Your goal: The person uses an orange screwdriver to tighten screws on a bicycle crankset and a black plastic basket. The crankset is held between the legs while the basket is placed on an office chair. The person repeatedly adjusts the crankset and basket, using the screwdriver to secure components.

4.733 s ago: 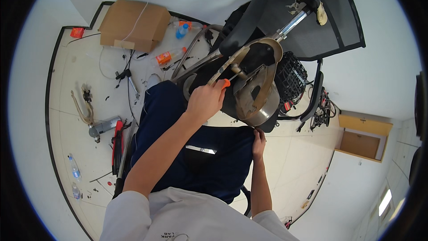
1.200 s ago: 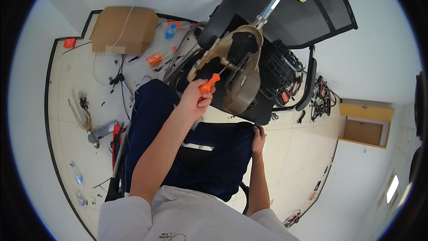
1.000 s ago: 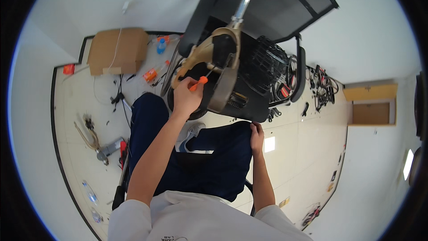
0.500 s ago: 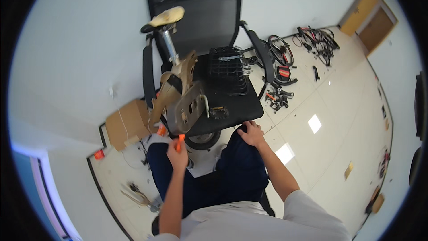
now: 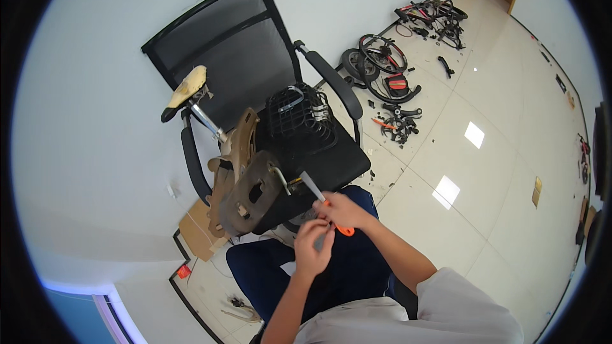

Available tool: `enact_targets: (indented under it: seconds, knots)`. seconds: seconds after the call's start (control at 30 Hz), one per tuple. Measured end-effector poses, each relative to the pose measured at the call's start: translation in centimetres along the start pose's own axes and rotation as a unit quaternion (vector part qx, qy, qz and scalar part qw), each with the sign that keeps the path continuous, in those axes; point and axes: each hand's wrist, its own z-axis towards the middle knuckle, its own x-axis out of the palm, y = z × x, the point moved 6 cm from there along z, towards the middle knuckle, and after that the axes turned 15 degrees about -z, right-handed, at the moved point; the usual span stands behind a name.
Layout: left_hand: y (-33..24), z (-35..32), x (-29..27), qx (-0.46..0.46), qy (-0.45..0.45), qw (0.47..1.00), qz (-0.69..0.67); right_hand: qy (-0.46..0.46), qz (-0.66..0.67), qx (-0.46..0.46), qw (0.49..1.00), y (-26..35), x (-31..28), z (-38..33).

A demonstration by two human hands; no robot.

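Note:
My right hand [image 5: 344,211] is closed round an orange-handled tool [image 5: 345,230] with a flat grey blade pointing up and away; its exact kind is unclear. Beside it my left hand [image 5: 311,251] has its fingertips pinched together. Something small and grey shows between them, too covered to name. Both hands are over my lap, in front of the black office chair [image 5: 354,169]. On the chair's left side rests a worn brown bicycle frame section [image 5: 239,153] with a metal seat post and a tattered yellowish saddle [image 5: 190,86]. A black wire basket [image 5: 299,118] sits on the seat.
Wheels [image 5: 382,54], a cluster of black parts [image 5: 398,124] and further bicycle pieces [image 5: 440,19] lie on the tiled floor along the wall. A cardboard box [image 5: 201,229] stands left of the chair. Metal parts [image 5: 241,311] lie at lower left.
My right hand has left my knee and now grips the orange-handled tool, which was in my left hand. Both hands have come together over my lap. The view has turned and shifted.

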Motion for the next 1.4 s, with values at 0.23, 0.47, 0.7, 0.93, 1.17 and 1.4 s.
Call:
enact_targets:
  seconds: [0.23,0.47,0.7,0.93,1.17,1.4]
  knots:
    - [4.5,16.3,0.8,-0.005,-0.043,0.995,0.086,-0.237,-0.199,0.031,0.951,-0.9,-8.3,-0.5]
    - [9.3,26.2,7.1,0.160,0.165,0.879,0.418,-0.174,-0.231,0.065,0.955,-0.1,-8.0,-0.8]
    - [12.9,29.7,8.0,0.124,0.217,0.868,0.428,-0.170,-0.249,0.079,0.950,-0.2,-8.8,-1.6]
    - [8.2,29.9,4.3,0.058,0.144,0.955,0.254,-0.163,-0.250,0.075,0.952,-0.2,-9.3,-1.5]
    - [8.8,27.6,1.8,0.032,0.135,0.953,0.269,-0.147,-0.262,0.054,0.952,-0.2,-8.3,-1.1]
    - [8.9,27.2,4.0,0.115,0.175,0.881,0.424,-0.131,-0.280,0.032,0.951,-0.1,-7.8,-0.8]
